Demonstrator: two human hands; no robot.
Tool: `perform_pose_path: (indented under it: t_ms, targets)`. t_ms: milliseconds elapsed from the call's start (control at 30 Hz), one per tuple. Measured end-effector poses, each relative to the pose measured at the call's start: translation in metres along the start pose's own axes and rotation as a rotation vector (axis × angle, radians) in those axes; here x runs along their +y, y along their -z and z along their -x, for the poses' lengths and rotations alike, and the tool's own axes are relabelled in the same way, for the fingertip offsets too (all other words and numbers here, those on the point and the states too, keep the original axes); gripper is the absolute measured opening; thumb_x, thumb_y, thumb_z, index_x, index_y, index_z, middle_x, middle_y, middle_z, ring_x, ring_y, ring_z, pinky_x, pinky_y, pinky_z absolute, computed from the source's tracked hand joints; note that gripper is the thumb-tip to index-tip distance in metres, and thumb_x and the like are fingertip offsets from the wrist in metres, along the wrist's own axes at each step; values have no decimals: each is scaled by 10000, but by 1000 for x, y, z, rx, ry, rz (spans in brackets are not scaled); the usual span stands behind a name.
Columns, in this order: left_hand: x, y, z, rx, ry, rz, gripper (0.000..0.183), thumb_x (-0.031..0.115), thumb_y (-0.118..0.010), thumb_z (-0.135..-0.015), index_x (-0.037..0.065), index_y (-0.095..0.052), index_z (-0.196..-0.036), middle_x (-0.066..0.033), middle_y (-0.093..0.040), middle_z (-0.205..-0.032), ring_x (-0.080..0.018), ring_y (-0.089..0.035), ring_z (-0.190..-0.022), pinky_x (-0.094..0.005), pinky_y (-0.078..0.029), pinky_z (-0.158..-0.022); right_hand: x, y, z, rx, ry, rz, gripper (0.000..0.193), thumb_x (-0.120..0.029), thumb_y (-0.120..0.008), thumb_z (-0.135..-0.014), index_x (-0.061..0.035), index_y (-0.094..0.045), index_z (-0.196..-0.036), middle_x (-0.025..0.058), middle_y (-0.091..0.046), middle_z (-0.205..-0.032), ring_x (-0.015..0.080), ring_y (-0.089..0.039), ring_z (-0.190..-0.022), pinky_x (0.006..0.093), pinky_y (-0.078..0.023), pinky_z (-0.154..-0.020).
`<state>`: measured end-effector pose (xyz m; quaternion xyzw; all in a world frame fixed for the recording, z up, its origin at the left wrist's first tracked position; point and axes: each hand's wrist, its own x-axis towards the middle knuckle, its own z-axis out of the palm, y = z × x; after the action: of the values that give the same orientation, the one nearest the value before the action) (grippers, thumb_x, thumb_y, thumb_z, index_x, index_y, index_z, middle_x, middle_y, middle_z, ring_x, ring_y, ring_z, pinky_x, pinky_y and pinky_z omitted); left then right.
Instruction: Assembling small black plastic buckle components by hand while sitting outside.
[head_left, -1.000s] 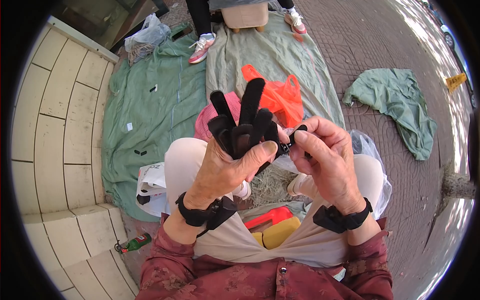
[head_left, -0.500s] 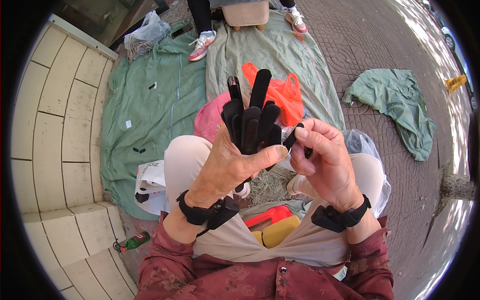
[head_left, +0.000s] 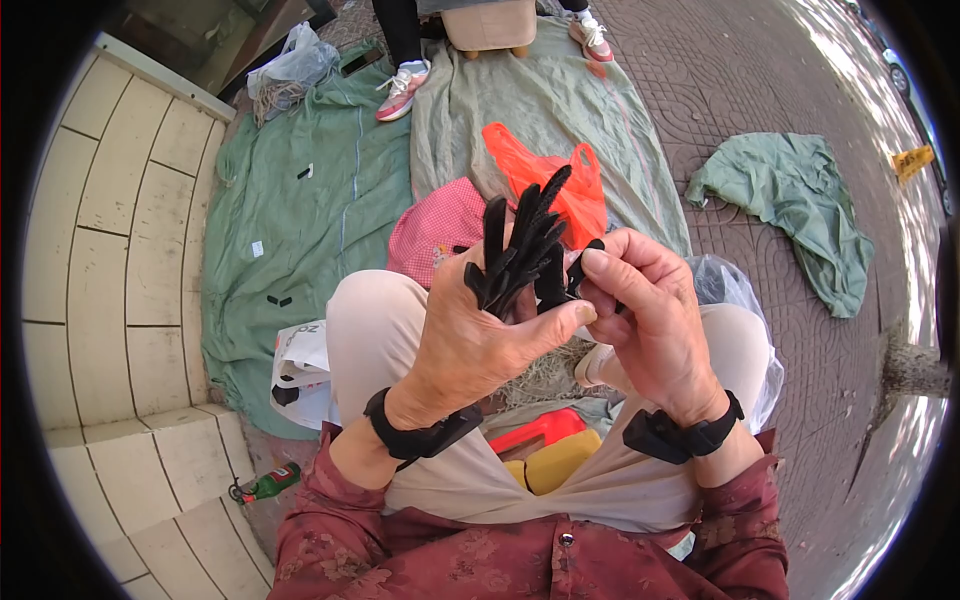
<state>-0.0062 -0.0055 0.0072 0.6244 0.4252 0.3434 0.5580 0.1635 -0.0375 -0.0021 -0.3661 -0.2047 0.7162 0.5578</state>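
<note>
A fanned bundle of narrow black strips (head_left: pixel 528 240), soft-looking and of differing lengths, sticks up out of my left hand (head_left: pixel 475 335). The fingers of that hand are mostly hidden behind the bundle, and its thumb reaches right toward my other hand. My right hand (head_left: pixel 650 300) pinches a small black strip (head_left: pixel 575 272) between thumb and fingers, close beside the bundle. What exactly the strips are I cannot make out. Both hands are above my lap, nearly touching at the thumb tip.
Green cloths (head_left: pixel 290 220) cover the paving, with small black pieces (head_left: pixel 279 300) on one. Beyond my hands are a red plastic bag (head_left: pixel 570 195) and pink checked fabric (head_left: pixel 435 225). A green bottle (head_left: pixel 272 483) lies left. Another person's shoes (head_left: pixel 405 92) flank a beige stool (head_left: pixel 490 28).
My left hand has turned, so the black strips now show more edge-on and lean right. Its thumb has come closer to my right hand, which still pinches a black strip.
</note>
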Motion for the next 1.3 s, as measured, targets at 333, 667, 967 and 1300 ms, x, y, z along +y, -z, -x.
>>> perform_pose_path:
  t_ms: [333, 667, 967, 1300]
  targets:
    - [0, -5, 1, 69, -25, 65, 120, -6, -682, -789, 6, -640, -901, -7, -642, -764, -45, -574, -666, -208, -454, -597, 3, -6, 6, 45, 56, 136, 130, -162, -638, -935, -66, -597, -858, -47, -530, -677, -2, -366, -534, 175, -251, -461]
    - [0, 24, -4, -198, 42, 366, 321, 207, -732, -833, 12, -632, -1067, -16, -620, -858, -24, -497, -588, -206, -433, -636, -5, 3, 2, -51, -38, -37, 98, -123, -633, -919, -57, -594, -859, -31, -509, -657, 26, -347, -499, 197, -230, -452]
    - [-1, 12, -8, -24, 240, 427, 209, 241, -664, -917, 38, -622, -889, 24, -530, -670, -16, -350, -443, -182, -261, -430, -9, 5, 2, -124, -102, -12, 90, -114, -639, -917, -60, -593, -861, -32, -533, -665, 16, -340, -489, 193, -223, -448]
    - [-9, 12, -10, -162, 228, 287, 221, 224, -785, -822, 76, -639, -896, 26, -564, -655, -31, -457, -502, -217, -323, -439, -3, 0, 1, -9, -157, 77, 188, -237, -677, -926, -69, -614, -874, -64, -496, -674, 8, -341, -512, 181, -228, -454]
